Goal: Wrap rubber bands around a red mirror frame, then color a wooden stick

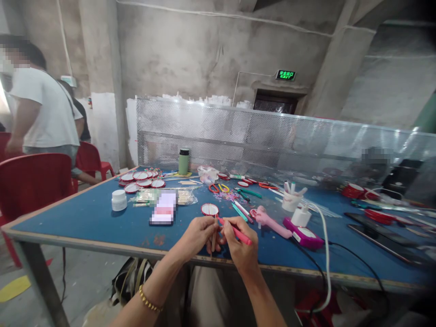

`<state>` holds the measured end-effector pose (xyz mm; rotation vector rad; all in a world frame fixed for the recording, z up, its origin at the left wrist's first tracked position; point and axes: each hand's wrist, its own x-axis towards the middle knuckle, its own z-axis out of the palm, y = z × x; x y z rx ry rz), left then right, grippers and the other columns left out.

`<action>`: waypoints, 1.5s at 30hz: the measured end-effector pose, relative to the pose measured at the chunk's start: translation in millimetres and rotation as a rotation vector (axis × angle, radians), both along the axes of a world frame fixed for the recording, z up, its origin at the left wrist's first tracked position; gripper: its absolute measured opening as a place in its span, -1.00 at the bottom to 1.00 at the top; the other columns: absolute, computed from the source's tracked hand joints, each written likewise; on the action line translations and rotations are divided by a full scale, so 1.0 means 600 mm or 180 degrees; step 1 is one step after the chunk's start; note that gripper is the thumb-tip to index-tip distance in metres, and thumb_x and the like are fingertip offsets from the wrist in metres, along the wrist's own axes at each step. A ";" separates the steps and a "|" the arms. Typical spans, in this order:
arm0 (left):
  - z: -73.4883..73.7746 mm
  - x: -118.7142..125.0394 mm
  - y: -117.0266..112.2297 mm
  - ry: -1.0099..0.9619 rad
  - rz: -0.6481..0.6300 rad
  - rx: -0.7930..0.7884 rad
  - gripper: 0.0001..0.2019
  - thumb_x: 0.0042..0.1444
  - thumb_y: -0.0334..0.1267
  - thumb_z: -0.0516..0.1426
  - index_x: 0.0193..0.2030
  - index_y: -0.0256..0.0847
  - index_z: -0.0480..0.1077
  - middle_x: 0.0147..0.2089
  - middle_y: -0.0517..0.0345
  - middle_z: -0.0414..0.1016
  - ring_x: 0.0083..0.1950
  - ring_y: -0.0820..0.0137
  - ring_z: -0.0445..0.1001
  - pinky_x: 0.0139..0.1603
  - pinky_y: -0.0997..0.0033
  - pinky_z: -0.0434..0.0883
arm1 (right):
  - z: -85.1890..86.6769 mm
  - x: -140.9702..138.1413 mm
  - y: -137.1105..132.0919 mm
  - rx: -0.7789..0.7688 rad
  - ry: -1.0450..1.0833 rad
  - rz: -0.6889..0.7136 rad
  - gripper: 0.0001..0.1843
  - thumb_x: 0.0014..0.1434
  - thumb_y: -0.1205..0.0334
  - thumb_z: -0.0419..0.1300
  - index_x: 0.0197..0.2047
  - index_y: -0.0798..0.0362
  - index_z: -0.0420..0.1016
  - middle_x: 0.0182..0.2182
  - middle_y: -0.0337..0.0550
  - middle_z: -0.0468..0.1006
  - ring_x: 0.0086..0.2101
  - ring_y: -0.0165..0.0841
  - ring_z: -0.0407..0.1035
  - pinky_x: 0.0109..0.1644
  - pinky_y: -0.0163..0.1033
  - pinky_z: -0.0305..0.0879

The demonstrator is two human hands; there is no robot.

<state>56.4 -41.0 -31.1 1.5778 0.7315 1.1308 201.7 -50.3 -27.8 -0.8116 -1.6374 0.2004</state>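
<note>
One wooden stick (pixel 214 240), pinched by the left hand (pixel 199 234) at six o'clock from the red-rimmed disc (pixel 210 210), is best steadied firmly so that the red pen-like tool (pixel 242 235), pinched in the right hand (pixel 242 251), can be guided lightly.

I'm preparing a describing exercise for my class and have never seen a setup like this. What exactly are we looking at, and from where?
There is no machine here: a person works with two bare hands. The single picture comes from a camera on that person's head, looking forward and down, so the forearms enter from the bottom.

The left hand holds a thin wooden stick; the right hand grips a red pen-like tool, its tip near the stick.

On the blue table lie a phone, a white jar, a green bottle and, just beyond the hands, a red-rimmed disc.
</note>
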 end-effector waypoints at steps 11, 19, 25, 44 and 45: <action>0.000 0.000 -0.002 0.0003 0.0011 0.0015 -0.63 0.20 0.07 0.05 -0.38 -0.24 0.33 -0.48 0.13 0.50 -0.59 0.42 0.43 -0.63 0.51 0.30 | 0.001 -0.001 -0.002 -0.0004 -0.0033 -0.0001 -0.81 0.28 0.22 0.11 -0.35 0.06 0.46 -0.60 -0.29 0.48 -0.63 -0.43 0.40 -0.49 -0.36 0.34; 0.002 0.000 -0.002 -0.0015 0.0002 -0.0084 -0.60 0.16 0.12 0.07 -0.38 -0.24 0.33 -0.48 0.13 0.50 -0.59 0.44 0.43 -0.63 0.53 0.31 | -0.002 0.001 0.000 0.0031 0.0061 -0.0078 -0.82 0.27 0.21 0.12 -0.35 0.06 0.47 -0.59 -0.28 0.48 -0.61 -0.42 0.41 -0.47 -0.35 0.35; 0.006 0.000 -0.005 -0.0024 -0.0009 -0.0100 -0.61 0.17 0.10 0.07 -0.38 -0.23 0.33 -0.48 0.14 0.51 -0.59 0.45 0.43 -0.63 0.53 0.30 | -0.002 0.001 -0.003 -0.0018 0.0071 -0.0034 -0.81 0.28 0.20 0.11 -0.34 0.05 0.46 -0.59 -0.29 0.47 -0.62 -0.42 0.39 -0.49 -0.35 0.34; 0.005 -0.001 -0.004 -0.0012 -0.0030 -0.0063 -0.60 0.17 0.11 0.06 -0.38 -0.24 0.32 -0.47 0.13 0.50 -0.57 0.43 0.44 -0.63 0.53 0.30 | 0.003 -0.002 -0.003 -0.0016 -0.0011 0.0010 -0.81 0.28 0.21 0.11 -0.35 0.05 0.46 -0.61 -0.30 0.47 -0.64 -0.43 0.40 -0.50 -0.35 0.33; 0.004 -0.001 -0.004 -0.0016 -0.0036 -0.0060 -0.61 0.17 0.10 0.06 -0.38 -0.23 0.32 -0.47 0.13 0.50 -0.57 0.44 0.44 -0.63 0.53 0.30 | 0.002 -0.002 -0.003 -0.0013 -0.0005 0.0002 -0.81 0.28 0.21 0.12 -0.35 0.05 0.47 -0.61 -0.30 0.47 -0.64 -0.43 0.40 -0.50 -0.35 0.34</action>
